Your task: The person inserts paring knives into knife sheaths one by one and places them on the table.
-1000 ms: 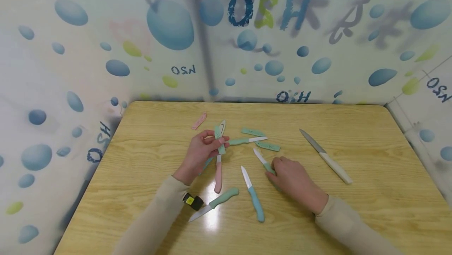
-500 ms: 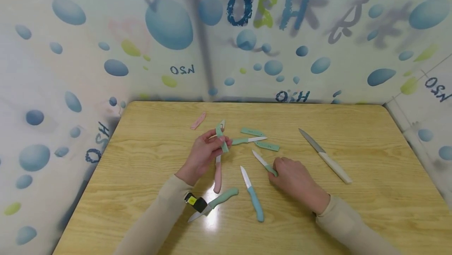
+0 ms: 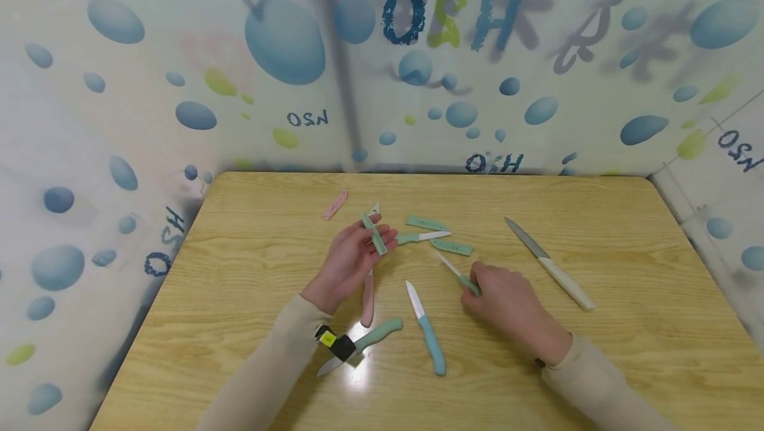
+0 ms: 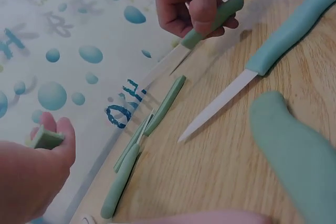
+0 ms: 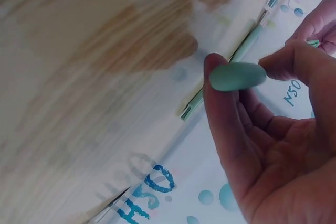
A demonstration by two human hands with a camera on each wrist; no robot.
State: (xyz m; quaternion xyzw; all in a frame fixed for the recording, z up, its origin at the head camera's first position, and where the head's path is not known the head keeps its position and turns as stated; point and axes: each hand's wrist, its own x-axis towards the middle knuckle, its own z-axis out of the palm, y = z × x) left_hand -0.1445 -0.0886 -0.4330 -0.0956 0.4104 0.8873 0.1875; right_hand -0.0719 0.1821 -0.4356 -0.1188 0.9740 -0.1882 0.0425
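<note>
Right hand (image 3: pixel 510 305) and held green knife (image 3: pixel 470 284) shifted; wall (image 3: pixel 382 79) reads "OSH"

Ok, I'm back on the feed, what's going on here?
A person's left hand holds a green cover, while the right hand grips a green-handled knife, uncovered and apart from that cover. On the table lie, among other things, a blue-handled knife, a white-handled knife and a pink cover.
</note>
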